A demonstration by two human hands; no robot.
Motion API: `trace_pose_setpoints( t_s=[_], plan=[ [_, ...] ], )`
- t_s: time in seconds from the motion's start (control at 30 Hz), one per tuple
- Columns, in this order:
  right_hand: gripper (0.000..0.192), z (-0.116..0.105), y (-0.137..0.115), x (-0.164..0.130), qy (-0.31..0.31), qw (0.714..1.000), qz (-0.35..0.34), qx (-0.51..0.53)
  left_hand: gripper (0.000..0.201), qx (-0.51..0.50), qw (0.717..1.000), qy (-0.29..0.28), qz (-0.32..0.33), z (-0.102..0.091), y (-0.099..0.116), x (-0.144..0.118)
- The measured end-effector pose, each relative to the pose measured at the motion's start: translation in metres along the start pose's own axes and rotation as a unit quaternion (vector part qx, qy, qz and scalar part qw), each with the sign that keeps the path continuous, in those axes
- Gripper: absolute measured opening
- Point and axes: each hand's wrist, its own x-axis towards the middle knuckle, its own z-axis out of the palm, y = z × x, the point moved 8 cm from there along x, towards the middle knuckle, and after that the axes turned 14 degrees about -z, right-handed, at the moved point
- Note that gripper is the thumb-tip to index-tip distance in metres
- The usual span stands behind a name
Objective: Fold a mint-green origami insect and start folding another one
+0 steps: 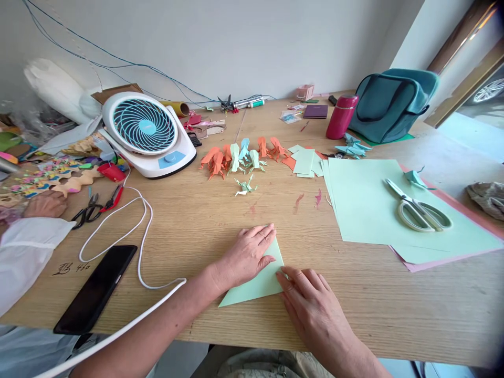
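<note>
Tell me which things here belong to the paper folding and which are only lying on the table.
In use:
left hand
right hand
folded green paper
green sheets
scissors
finished paper figures

Lying about:
fan
phone
white cable
pink flask
teal bag

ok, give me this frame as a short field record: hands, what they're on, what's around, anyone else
left hand: flat on the folded green paper, pressing its upper part
right hand: fingertips on the paper's right edge
surface: wooden table
near right: stack of green sheets with scissors on top
behind: row of orange and green paper figures, white fan
near left: black phone, white cable
other person: hand and white sleeve at left edge
</note>
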Motion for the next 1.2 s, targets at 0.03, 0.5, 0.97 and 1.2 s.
trace_pose_setpoints(
  t_s=[0.03, 0.5, 0.97, 1.2],
  plan=[
    [0.027, 0.000, 0.000, 0.000, -0.001, 1.000, -0.001, 0.000, 0.057, 0.006, 1.000, -0.003, -0.002, 0.000, 0.001, 0.000],
    [0.026, 0.000, -0.002, -0.002, -0.004, 1.000, -0.008, -0.002, 0.065, 0.090, 0.994, -0.016, -0.062, 0.008, 0.017, -0.005],
    [0.027, 0.000, -0.004, -0.007, -0.009, 1.000, -0.012, -0.015, 0.055, 0.000, 0.994, -0.036, -0.102, 0.011, 0.022, -0.002],
    [0.031, -0.001, -0.010, -0.017, -0.018, 1.000, -0.012, 0.001, 0.064, -0.013, 0.996, -0.006, -0.093, 0.024, 0.026, -0.007]
  ],
)
